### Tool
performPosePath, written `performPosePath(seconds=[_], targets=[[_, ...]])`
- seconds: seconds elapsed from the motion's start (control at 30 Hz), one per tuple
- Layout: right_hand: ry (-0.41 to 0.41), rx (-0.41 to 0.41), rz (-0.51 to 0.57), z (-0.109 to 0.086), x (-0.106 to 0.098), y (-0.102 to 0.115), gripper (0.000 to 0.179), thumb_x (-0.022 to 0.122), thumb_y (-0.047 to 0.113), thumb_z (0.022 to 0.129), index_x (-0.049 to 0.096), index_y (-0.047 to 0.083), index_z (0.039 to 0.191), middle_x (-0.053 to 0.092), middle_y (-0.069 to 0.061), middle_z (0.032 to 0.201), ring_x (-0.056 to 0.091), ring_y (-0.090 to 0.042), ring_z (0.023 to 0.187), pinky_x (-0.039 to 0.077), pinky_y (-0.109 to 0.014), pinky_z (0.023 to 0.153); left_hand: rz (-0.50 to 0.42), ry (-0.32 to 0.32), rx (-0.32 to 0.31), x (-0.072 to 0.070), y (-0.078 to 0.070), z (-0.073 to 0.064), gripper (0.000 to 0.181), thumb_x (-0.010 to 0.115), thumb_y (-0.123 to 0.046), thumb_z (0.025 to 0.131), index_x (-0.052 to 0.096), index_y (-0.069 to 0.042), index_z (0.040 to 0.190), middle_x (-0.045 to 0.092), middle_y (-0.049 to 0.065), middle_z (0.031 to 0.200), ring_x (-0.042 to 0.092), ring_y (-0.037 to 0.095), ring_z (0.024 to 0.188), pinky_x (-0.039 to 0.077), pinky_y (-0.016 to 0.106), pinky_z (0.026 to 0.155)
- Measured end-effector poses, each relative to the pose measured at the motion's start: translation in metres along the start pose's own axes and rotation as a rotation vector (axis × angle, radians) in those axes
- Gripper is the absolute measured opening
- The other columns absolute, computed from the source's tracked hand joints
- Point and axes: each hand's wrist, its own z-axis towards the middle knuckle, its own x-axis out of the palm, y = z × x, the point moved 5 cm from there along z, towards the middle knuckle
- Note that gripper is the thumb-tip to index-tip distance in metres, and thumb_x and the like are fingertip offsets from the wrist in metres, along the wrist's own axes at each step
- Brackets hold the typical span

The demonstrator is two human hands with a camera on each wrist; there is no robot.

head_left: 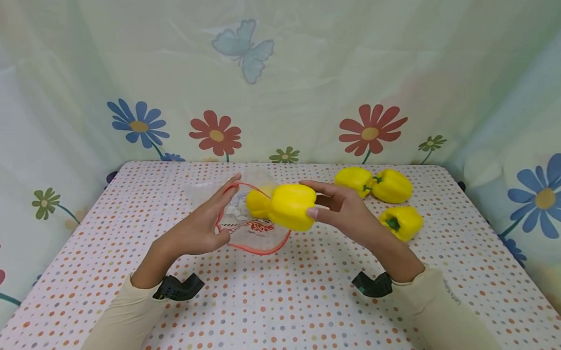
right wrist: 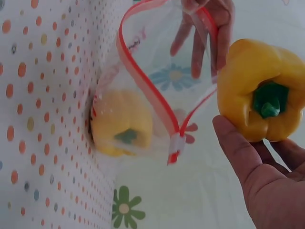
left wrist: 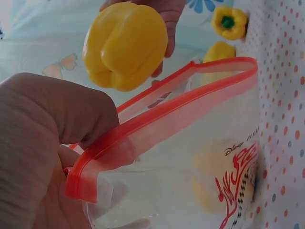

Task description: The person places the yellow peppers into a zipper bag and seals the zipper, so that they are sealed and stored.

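My left hand (head_left: pixel 189 229) holds a clear zip bag (head_left: pixel 260 252) with a red rim at one corner of its mouth. In the left wrist view the thumb (left wrist: pixel 90 112) lies over the red rim (left wrist: pixel 162 114), and the mouth gapes. One yellow bell pepper (right wrist: pixel 121 121) lies inside the bag, blurred through the plastic. Fingers and thumb of my right hand (head_left: pixel 344 206) grip another yellow bell pepper (head_left: pixel 293 208) in the air beside the bag's mouth. Its green stem (right wrist: pixel 270 100) faces back toward the right wrist camera.
Three more yellow bell peppers lie on the dotted table cover (head_left: pixel 285 308) to the right: two touching ones, a left one (head_left: pixel 352 178) and a right one (head_left: pixel 393 186), and a nearer one (head_left: pixel 402 223). A flowered curtain (head_left: pixel 296 82) stands behind the table.
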Motion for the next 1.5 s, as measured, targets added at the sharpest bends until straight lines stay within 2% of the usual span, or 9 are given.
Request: performPosePath(seconds=[0.3, 0.53, 0.9, 1.1, 1.33, 1.5], targets=[[0.111, -0.038, 0.001, 0.006, 0.027, 0.001, 0.058, 0.069, 0.009, 0.089, 0.047, 0.005, 0.143, 0.052, -0.011, 0.137, 0.057, -0.030, 0.115, 0.054, -0.037, 0.085, -0.001, 0.008, 0.009, 0.001, -0.001, 0.001, 0.092, 0.060, 0.007, 0.074, 0.015, 0.000, 0.154, 0.002, -0.002, 0.163, 0.012, 0.022, 0.147, 0.033, 0.049, 0.108], [0.161, -0.090, 0.021, 0.007, 0.037, 0.001, 0.057, 0.068, 0.004, 0.089, 0.047, 0.000, 0.142, 0.052, -0.013, 0.136, 0.057, -0.031, 0.112, 0.054, -0.038, 0.086, 0.011, 0.008, 0.000, 0.001, -0.002, 0.003, 0.091, 0.060, 0.006, 0.074, 0.016, 0.001, 0.154, 0.003, 0.001, 0.163, 0.013, 0.023, 0.146, 0.030, 0.051, 0.110], [0.218, -0.019, 0.022, 0.014, 0.058, -0.011, 0.059, 0.066, 0.009, 0.092, 0.043, 0.002, 0.146, 0.050, -0.013, 0.140, 0.055, -0.029, 0.118, 0.053, -0.035, 0.087, -0.002, 0.020, -0.015, 0.000, -0.002, 0.003, 0.093, 0.061, 0.004, 0.075, 0.014, -0.001, 0.155, 0.001, -0.004, 0.162, 0.012, 0.021, 0.147, 0.029, 0.050, 0.110], [0.199, -0.009, 0.029, 0.018, 0.067, -0.016, 0.064, 0.065, 0.007, 0.092, 0.035, -0.003, 0.147, 0.043, -0.015, 0.146, 0.050, -0.030, 0.125, 0.050, -0.033, 0.093, -0.015, 0.022, -0.012, 0.000, -0.002, 0.002, 0.093, 0.060, 0.004, 0.075, 0.013, -0.002, 0.155, 0.001, -0.004, 0.162, 0.012, 0.021, 0.146, 0.028, 0.051, 0.111], [0.115, -0.021, -0.041, 0.020, 0.069, -0.023, 0.067, 0.064, 0.010, 0.093, 0.030, -0.004, 0.149, 0.042, -0.012, 0.147, 0.049, -0.026, 0.123, 0.046, -0.031, 0.097, 0.006, 0.017, -0.008, 0.001, -0.002, 0.001, 0.092, 0.061, 0.006, 0.075, 0.015, 0.000, 0.154, 0.001, -0.003, 0.163, 0.012, 0.022, 0.147, 0.029, 0.051, 0.110], [0.109, -0.005, -0.068, 0.022, 0.074, -0.026, 0.068, 0.061, 0.011, 0.095, 0.025, -0.004, 0.151, 0.037, -0.013, 0.150, 0.047, -0.025, 0.126, 0.043, -0.032, 0.100, 0.005, 0.021, 0.004, 0.002, -0.002, 0.001, 0.092, 0.060, 0.007, 0.075, 0.014, 0.000, 0.155, 0.001, -0.001, 0.163, 0.012, 0.023, 0.147, 0.029, 0.051, 0.110]])
